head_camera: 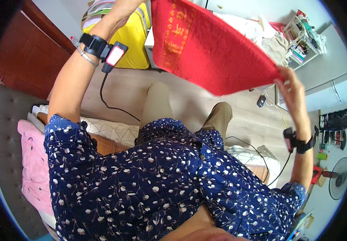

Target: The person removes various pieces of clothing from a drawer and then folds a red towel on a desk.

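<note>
A red terry towel (218, 51) with a band of gold pattern and characters is stretched out in front of me, above my knees. My left hand (126, 10) is raised at the top edge of the view, at the towel's upper left corner; its fingertips are cut off by the frame. At the opposite end, my right hand (292, 86) pinches the towel's right corner between thumb and fingers. The towel's lower edge sags loosely between both hands, and its top left part runs out of view. Each wrist wears a black strap with a small cabled device.
I sit on a bed with a patterned sheet (113, 128). A yellow suitcase (131, 45) stands ahead on the left, beside a white table bearing heaped cloth (274, 45). A black power adapter (261, 101) and cables lie on the floor at right. A fan (341, 178) stands far right.
</note>
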The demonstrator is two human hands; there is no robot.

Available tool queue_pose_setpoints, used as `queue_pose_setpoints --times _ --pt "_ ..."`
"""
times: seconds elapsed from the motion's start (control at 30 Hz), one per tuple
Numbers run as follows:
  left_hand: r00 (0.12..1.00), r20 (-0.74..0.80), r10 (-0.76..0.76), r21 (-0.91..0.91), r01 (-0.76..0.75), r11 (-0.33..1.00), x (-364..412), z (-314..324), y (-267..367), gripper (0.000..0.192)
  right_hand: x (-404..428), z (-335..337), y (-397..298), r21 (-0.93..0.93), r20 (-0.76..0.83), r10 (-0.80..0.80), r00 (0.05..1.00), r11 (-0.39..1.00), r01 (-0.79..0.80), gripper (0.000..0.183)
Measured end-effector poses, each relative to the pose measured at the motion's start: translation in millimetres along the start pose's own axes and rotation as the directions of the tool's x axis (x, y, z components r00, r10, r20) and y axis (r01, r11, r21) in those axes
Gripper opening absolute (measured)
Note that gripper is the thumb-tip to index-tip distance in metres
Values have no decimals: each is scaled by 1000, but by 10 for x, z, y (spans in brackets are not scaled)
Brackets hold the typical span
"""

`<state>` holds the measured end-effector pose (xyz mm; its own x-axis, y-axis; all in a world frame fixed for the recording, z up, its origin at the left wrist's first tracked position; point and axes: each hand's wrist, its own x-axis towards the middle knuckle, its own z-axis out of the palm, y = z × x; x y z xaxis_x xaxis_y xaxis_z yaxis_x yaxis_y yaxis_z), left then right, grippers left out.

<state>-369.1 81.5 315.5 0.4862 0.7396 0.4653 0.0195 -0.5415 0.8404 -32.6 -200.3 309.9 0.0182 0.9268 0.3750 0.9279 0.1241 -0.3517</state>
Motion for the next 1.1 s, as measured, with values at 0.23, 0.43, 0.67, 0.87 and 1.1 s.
queue_pose_setpoints --times 0.23,0.43,0.67,0.87,1.1 --pt "973 -27 230 -163 -231 959 278 -39 259 10 481 -458 159 -19 -286 -57 956 998 54 34" --pt "971 183 -151 17 150 988 -327 344 -468 24 182 21 293 -345 169 81 982 938 -18 15" --pt "978 168 -121 42 116 992 -368 386 -448 22 140 4 163 -388 137 141 980 918 -78 19" --pt "971 229 -66 91 46 995 -307 383 -225 20 66 -157 267 -43 313 262 913 964 -262 22" --pt "980 196 42 177 -77 981 -555 145 -30 18 -308 -178 -250 -124 237 -75 969 986 107 15"
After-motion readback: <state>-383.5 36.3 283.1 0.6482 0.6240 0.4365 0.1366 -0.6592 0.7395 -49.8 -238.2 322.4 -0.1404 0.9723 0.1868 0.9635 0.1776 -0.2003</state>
